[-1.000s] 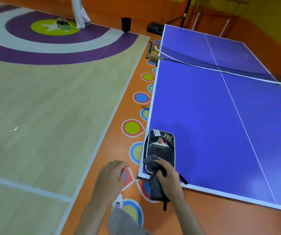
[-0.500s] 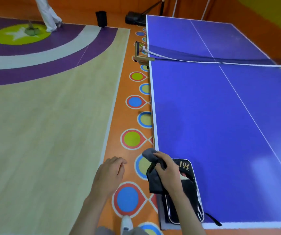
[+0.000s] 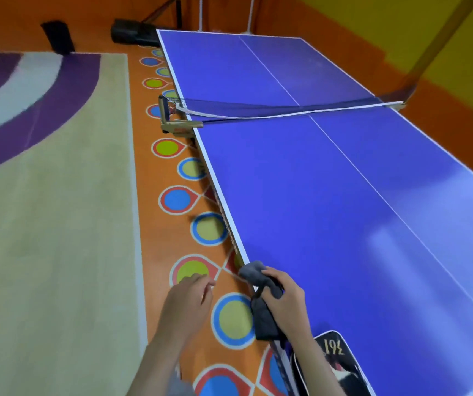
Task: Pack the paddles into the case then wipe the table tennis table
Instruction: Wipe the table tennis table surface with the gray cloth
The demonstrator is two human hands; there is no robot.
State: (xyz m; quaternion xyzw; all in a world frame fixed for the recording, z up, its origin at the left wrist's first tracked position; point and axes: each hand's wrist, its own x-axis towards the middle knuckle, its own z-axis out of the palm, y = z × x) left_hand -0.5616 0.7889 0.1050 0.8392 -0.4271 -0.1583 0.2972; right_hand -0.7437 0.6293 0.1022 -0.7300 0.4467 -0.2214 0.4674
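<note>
Fingers of your right hand [image 3: 282, 302] curl around a dark grey cloth [image 3: 261, 307] at the near left edge of the blue table tennis table [image 3: 329, 195]. Your left hand [image 3: 188, 305] hangs loosely curled, holding nothing. Nearest you, the black paddle case [image 3: 341, 364] lies on the table's corner. Farther off, the sagging net [image 3: 258, 108] crosses the table.
</note>
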